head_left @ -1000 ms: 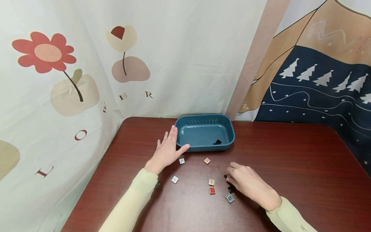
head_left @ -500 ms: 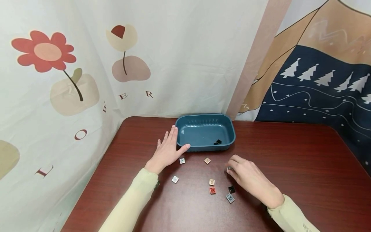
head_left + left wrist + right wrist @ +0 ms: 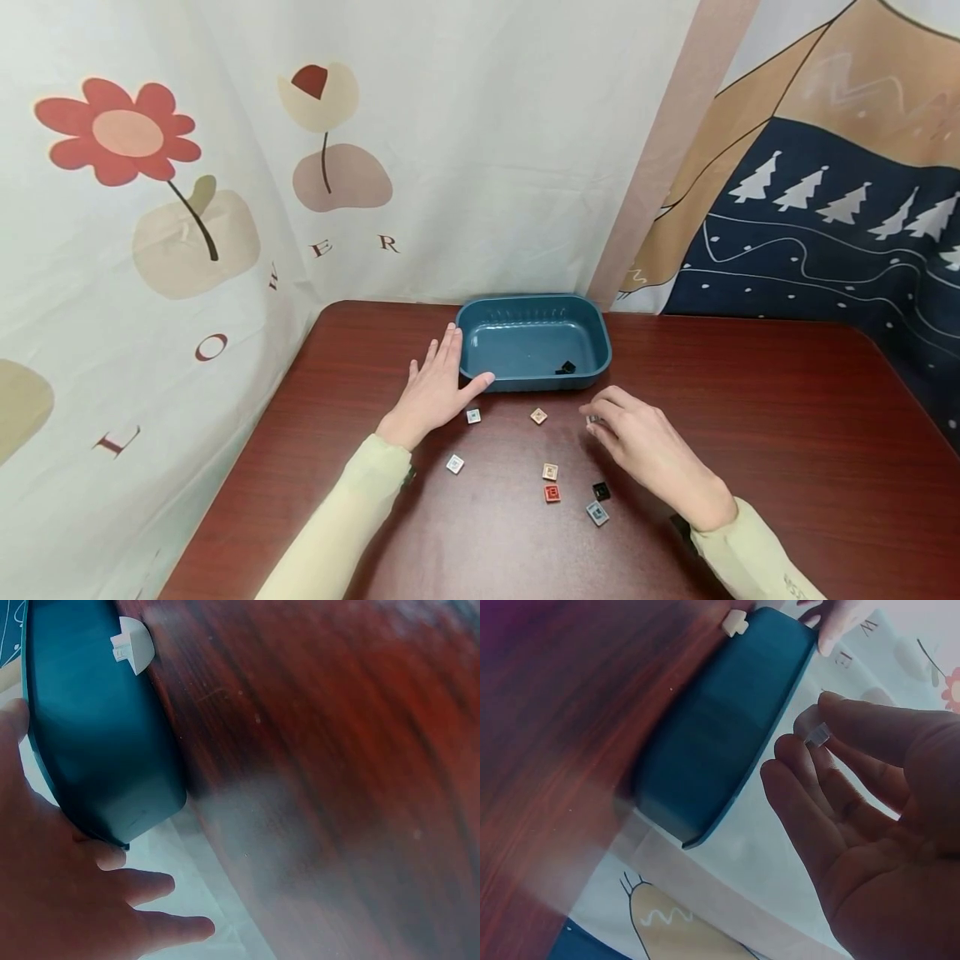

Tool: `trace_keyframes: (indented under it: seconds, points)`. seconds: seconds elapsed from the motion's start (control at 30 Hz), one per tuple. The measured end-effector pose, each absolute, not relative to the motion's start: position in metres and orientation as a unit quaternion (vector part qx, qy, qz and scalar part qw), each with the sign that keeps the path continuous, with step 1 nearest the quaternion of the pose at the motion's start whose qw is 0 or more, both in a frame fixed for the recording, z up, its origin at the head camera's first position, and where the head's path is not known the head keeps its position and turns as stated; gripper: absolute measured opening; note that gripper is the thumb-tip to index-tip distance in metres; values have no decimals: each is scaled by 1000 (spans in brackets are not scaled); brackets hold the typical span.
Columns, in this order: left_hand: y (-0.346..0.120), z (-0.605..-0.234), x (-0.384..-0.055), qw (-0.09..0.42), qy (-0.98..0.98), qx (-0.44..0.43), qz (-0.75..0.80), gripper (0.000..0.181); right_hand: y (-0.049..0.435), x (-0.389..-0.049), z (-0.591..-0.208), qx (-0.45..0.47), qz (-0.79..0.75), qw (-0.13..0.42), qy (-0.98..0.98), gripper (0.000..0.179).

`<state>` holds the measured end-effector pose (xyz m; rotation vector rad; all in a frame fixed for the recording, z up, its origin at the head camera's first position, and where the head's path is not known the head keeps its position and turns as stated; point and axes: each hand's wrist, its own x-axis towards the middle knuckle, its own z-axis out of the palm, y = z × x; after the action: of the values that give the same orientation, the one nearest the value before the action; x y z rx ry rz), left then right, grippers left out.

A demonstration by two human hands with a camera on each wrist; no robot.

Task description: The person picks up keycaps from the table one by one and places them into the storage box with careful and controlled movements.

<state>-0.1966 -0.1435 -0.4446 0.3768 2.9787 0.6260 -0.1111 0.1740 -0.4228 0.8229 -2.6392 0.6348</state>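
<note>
My right hand (image 3: 648, 446) pinches a small greyish keycap (image 3: 819, 735) between thumb and fingertips, held above the table just in front of the bin's right side. The fingers partly hide it in the head view. My left hand (image 3: 431, 392) lies with straight, spread fingers against the left end of the blue plastic bin (image 3: 525, 384), its thumb along the front rim. Inside the bin are small black pieces (image 3: 567, 367). In front of it, a white keycap (image 3: 473, 416) and a beige keycap (image 3: 538, 416) lie on the table.
Nearer on the dark red table (image 3: 772, 433) lie another white keycap (image 3: 455, 464), a second beige keycap (image 3: 551, 472), a red keycap (image 3: 552, 493), a black keycap (image 3: 601, 491) and a blue-grey keycap (image 3: 597, 512). A printed curtain (image 3: 487, 167) hangs behind the bin.
My right hand has picked a keycap up from beside the black one and moved away from me, towards the bin. The left hand has stayed at the bin's left end.
</note>
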Motion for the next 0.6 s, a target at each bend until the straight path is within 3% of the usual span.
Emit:
trace_keyframes:
  seconds: [0.6]
  points:
    - [-143,-444,-196,37,971,124,200,105,173,-138,-411,276,232,231,-904,20]
